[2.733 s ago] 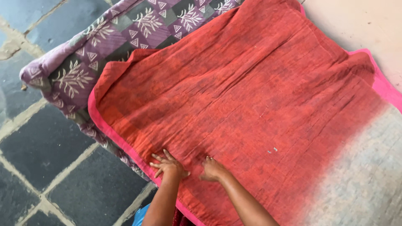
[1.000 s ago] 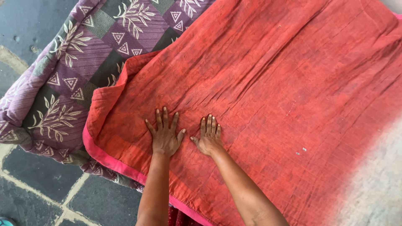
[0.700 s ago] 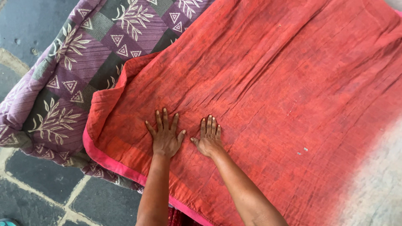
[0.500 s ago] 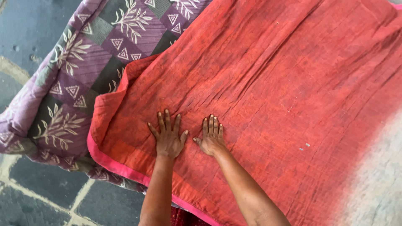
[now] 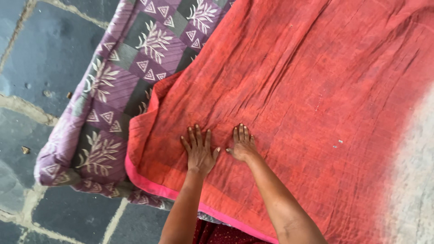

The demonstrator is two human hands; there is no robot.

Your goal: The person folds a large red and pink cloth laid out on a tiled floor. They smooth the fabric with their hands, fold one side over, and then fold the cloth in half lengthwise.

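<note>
While both palms press flat on it, the faded red quilted cotton blanket with a pink hem (image 5: 307,90) lies spread over a purple patchwork mattress printed with leaves and triangles (image 5: 117,90), which rests on the grey stone-tiled floor (image 5: 40,54). The left hand (image 5: 199,151) and right hand (image 5: 243,144) sit side by side near the blanket's near edge, fingers splayed wide, holding nothing. Most of the cloth looks laid out; fine creases remain, and the mattress's left strip is uncovered.
</note>
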